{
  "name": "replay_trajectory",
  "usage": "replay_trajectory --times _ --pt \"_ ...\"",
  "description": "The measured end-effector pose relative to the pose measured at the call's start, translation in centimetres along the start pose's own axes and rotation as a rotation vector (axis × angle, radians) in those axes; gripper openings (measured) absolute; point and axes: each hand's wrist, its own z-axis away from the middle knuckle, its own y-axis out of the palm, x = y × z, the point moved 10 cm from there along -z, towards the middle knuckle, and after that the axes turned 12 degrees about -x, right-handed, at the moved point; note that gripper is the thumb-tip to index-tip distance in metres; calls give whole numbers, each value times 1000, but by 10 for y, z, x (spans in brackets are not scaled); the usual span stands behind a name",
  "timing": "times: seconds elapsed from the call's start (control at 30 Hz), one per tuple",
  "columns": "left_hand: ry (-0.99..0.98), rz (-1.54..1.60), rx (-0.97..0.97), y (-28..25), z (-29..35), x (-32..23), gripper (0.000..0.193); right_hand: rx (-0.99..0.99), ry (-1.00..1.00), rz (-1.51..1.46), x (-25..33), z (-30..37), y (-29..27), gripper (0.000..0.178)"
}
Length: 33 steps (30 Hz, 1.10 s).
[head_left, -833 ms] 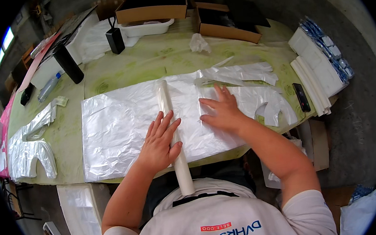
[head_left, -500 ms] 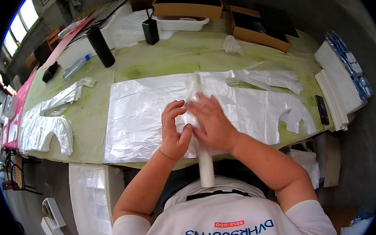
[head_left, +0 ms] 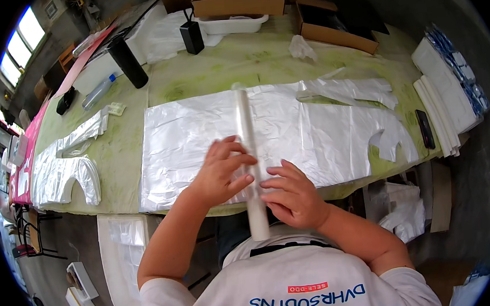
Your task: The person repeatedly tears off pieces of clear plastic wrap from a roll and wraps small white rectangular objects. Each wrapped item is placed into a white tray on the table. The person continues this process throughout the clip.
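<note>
A translucent whitish plastic roll [head_left: 244, 121] lies across a flat spread of thin white plastic film [head_left: 180, 129], its near end jutting past the table's front edge towards my waist. My left hand [head_left: 221, 175] is beside the roll on its left, fingers bent and apart, the tips at or just over the roll. On the right side, lower down, my right hand [head_left: 295, 195] has its fingers loosely curled and spread, close to the roll; whether it touches cannot be made out. Neither hand is gripping. The film has strap-like cut shapes at its right end.
A folded plastic piece [head_left: 65, 167] lies at the left. Along the back are a black bottle [head_left: 127, 63], a clear bottle [head_left: 98, 92], a black box [head_left: 192, 37] and cardboard boxes [head_left: 239, 4]. A phone [head_left: 425, 129] and stacked white packs [head_left: 444, 88] line the right edge.
My right hand has come off the roll's upper part, down and to the right. The roll's far end has swung left, and my left hand has shifted slightly left.
</note>
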Motion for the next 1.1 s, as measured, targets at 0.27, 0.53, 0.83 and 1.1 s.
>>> replay_trajectory --times 0.27,0.53,0.83,1.1 --pt "-112 -233 126 22 7 -22 67 78 111 -66 15 37 -11 29" --pt "-226 -415 -96 -62 46 11 63 -128 113 -210 6 63 -35 24" --pt "-404 -108 -131 -35 74 84 70 -244 114 -189 -2 77 -62 24" --pt "-575 -123 -302 -88 132 130 64 -142 130 -230 -9 77 -58 32"
